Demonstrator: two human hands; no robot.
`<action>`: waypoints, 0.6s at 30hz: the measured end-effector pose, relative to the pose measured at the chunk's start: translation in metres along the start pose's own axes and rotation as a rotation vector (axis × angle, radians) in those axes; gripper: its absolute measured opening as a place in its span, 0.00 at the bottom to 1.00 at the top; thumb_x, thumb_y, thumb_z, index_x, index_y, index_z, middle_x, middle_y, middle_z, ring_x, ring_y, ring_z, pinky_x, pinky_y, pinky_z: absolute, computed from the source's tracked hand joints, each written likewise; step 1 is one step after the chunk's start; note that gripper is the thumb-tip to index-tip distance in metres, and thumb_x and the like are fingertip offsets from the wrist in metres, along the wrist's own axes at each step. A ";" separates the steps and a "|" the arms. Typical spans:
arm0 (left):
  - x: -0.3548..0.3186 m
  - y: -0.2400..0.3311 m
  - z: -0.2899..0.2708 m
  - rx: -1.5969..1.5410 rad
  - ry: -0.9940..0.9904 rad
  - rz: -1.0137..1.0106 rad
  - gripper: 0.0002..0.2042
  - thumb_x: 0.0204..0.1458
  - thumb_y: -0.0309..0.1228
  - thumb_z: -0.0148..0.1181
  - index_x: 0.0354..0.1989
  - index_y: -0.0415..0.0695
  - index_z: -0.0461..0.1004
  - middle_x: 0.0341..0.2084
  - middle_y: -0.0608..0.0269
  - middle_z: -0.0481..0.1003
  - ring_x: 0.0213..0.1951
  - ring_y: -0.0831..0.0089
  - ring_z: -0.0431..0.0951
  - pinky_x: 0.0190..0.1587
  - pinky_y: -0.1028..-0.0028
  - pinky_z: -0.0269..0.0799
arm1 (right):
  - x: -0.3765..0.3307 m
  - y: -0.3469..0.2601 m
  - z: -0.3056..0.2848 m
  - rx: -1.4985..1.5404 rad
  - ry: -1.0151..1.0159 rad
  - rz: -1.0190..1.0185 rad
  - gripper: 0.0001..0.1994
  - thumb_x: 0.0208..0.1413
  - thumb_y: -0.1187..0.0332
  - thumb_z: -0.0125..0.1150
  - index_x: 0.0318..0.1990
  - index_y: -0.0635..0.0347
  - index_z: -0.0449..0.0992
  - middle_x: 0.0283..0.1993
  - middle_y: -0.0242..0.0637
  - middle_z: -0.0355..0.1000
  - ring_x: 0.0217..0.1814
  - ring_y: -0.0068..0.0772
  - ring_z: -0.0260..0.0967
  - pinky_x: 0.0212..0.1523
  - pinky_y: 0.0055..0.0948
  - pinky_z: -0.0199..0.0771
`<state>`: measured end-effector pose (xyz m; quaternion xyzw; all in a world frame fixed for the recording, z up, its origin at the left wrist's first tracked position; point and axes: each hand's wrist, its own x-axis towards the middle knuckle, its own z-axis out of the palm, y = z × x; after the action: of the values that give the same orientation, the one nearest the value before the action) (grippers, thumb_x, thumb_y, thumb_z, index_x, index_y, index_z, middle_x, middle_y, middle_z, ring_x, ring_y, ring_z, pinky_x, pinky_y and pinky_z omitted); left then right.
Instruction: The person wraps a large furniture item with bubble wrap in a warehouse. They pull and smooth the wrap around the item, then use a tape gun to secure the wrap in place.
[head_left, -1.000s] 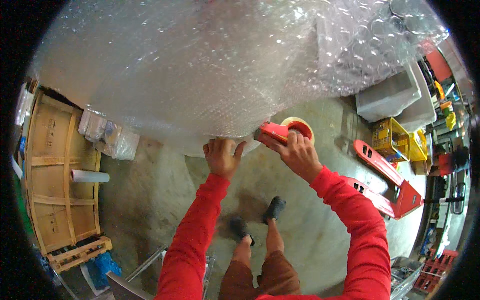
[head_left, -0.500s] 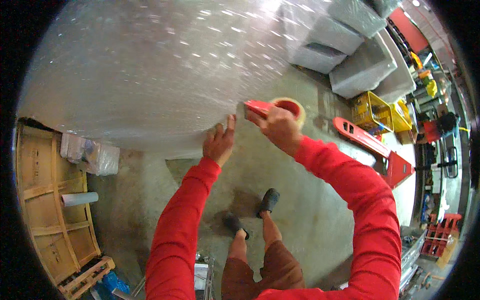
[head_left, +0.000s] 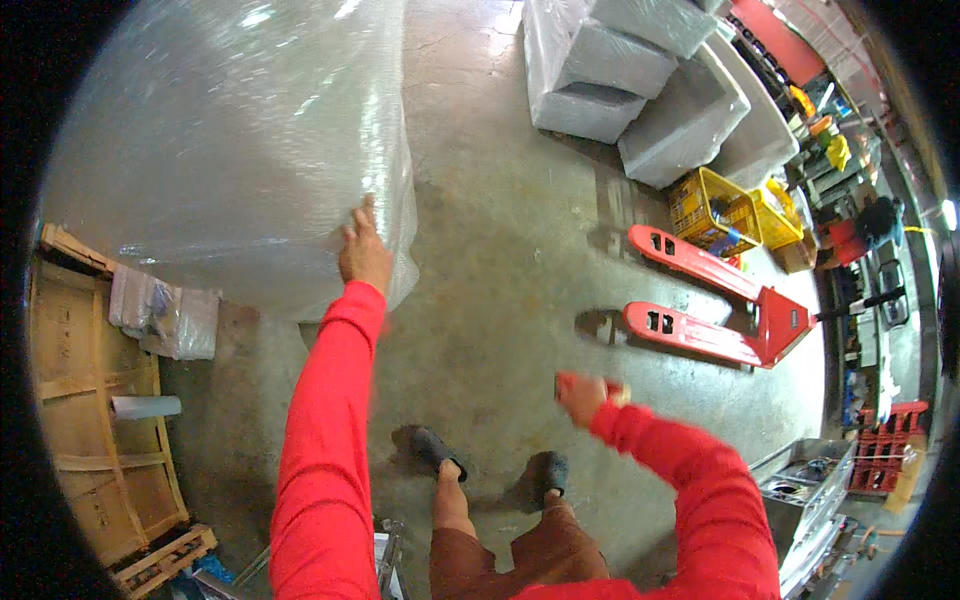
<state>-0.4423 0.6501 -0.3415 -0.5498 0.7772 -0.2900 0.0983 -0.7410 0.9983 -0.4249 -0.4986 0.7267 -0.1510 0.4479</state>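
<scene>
A large load [head_left: 220, 130] covered in clear plastic bubble wrap fills the upper left. My left hand [head_left: 366, 252] rests on its near right corner, fingers stretched out and holding nothing. Down and to the right, apart from the load, my right hand [head_left: 588, 402] is closed round a red tape dispenser [head_left: 565, 383]. Most of the dispenser is hidden by that hand, and only its red end and a bit of the tape roll show.
A red pallet jack [head_left: 785, 325] stands on the right, forks toward me. Behind it are yellow crates [head_left: 715, 210] and wrapped grey blocks [head_left: 610, 75]. Wooden crating [head_left: 85, 440], a white roll [head_left: 146, 407] and wrapped bundles [head_left: 185, 320] are at left. A person [head_left: 855, 240] is at far right.
My right hand has moved down and away from the load with the tape dispenser. My left hand has shifted left and up onto the wrap. The view and my feet have shifted.
</scene>
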 end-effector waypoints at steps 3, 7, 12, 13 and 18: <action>0.022 0.014 -0.025 0.103 -0.367 -0.031 0.42 0.55 0.55 0.52 0.71 0.39 0.50 0.72 0.54 0.44 0.64 0.56 0.59 0.66 0.58 0.51 | -0.114 0.066 0.066 -0.872 -0.287 -0.071 0.32 0.46 0.59 0.63 0.63 0.42 0.65 0.50 0.36 0.75 0.45 0.46 0.75 0.38 0.48 0.78; 0.024 0.045 -0.090 -0.175 -0.518 0.036 0.47 0.49 0.62 0.55 0.69 0.37 0.52 0.70 0.47 0.49 0.68 0.50 0.55 0.67 0.55 0.51 | -0.235 0.083 0.091 -0.554 -0.191 0.034 0.33 0.44 0.54 0.65 0.62 0.34 0.66 0.45 0.43 0.75 0.39 0.47 0.77 0.36 0.47 0.78; -0.146 0.121 -0.218 -0.978 -0.741 0.378 0.37 0.59 0.59 0.41 0.66 0.38 0.57 0.65 0.38 0.57 0.67 0.46 0.55 0.69 0.55 0.50 | -0.307 0.051 -0.001 -0.210 0.051 -0.048 0.42 0.38 0.47 0.70 0.66 0.27 0.62 0.40 0.47 0.73 0.38 0.51 0.75 0.33 0.46 0.76; -0.171 0.135 -0.243 -0.853 -0.955 0.809 0.37 0.60 0.61 0.37 0.65 0.42 0.60 0.64 0.41 0.59 0.66 0.49 0.59 0.66 0.56 0.56 | -0.305 0.038 -0.031 -0.167 0.081 -0.091 0.44 0.36 0.49 0.72 0.67 0.27 0.61 0.41 0.45 0.73 0.37 0.51 0.75 0.34 0.45 0.77; -0.283 0.100 -0.329 -2.100 -0.921 -0.036 0.30 0.62 0.55 0.46 0.61 0.42 0.66 0.47 0.64 0.74 0.44 0.73 0.72 0.48 0.74 0.68 | -0.260 -0.068 -0.176 -0.180 0.133 -0.787 0.43 0.37 0.52 0.72 0.67 0.28 0.61 0.44 0.40 0.74 0.38 0.48 0.75 0.35 0.43 0.78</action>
<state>-0.5711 1.0441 -0.1771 -0.4256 0.5180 0.7290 -0.1379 -0.8158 1.1507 -0.1520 -0.7649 0.5181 -0.2785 0.2626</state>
